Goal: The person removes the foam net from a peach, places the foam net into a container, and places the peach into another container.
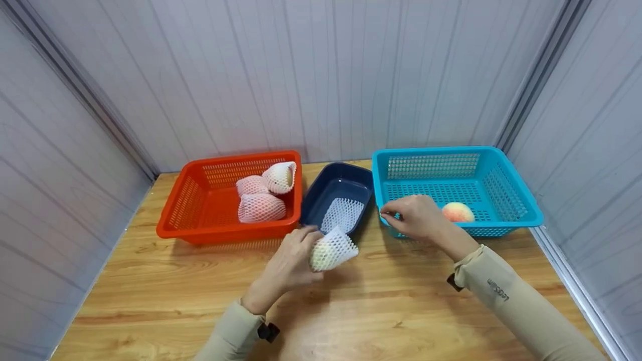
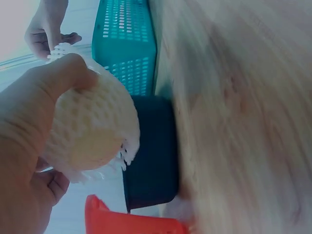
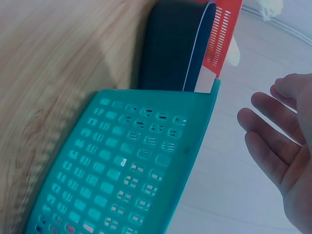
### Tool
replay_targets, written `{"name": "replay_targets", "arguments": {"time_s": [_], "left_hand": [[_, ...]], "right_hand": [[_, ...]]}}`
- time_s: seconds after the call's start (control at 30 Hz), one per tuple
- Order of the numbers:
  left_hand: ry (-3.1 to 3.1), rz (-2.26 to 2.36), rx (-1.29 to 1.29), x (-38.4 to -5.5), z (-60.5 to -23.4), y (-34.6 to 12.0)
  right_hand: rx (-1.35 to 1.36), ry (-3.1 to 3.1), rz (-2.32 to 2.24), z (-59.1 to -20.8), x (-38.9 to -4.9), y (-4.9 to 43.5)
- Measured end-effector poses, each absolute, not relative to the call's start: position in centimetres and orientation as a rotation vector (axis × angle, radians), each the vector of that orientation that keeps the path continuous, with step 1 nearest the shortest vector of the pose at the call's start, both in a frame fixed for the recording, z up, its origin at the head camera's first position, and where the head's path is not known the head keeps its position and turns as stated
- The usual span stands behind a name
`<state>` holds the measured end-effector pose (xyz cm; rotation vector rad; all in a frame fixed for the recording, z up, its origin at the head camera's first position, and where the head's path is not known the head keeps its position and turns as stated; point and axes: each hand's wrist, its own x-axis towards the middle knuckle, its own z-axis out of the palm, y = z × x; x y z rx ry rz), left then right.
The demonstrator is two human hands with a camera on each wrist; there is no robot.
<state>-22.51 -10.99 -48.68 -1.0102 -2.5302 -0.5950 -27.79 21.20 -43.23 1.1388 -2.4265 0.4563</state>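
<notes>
My left hand (image 1: 296, 260) grips a pale yellow fruit (image 1: 323, 254) in a white foam net, in front of the navy tray. The net's loose end sticks out to the right. In the left wrist view, the thumb lies across the netted fruit (image 2: 100, 117), and bare skin shows through an opening. My right hand (image 1: 414, 215) hovers over the near left corner of the turquoise basket (image 1: 516, 200); its fingers (image 3: 265, 136) are loosely bent and hold nothing. A bare peach (image 1: 457, 212) lies inside that basket. Inside the navy tray (image 1: 316, 193) lies an empty white foam net (image 1: 343, 214).
On the left, an orange basket (image 1: 200, 233) holds several fruits in pink and white foam nets (image 1: 262, 207). The navy tray stands between the two baskets. All three sit on a wooden table (image 1: 165, 301) against a panelled wall (image 1: 331, 80), with side walls left and right.
</notes>
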Motion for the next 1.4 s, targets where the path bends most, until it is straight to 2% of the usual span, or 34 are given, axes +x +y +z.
{"name": "replay_targets", "arguments": {"time_s": [0.87, 1.4], "left_hand": [[-2.7, -0.519, -1.145, -22.0, -51.8, -9.5], [-2.664, -0.427, -1.232, -22.8, -51.6, -8.7]], "right_hand": [[1.17, -2.447, 0.484, -45.6, -26.3, 21.8], [1.194, -2.473, 0.543, -44.1, -24.8, 20.0]]}}
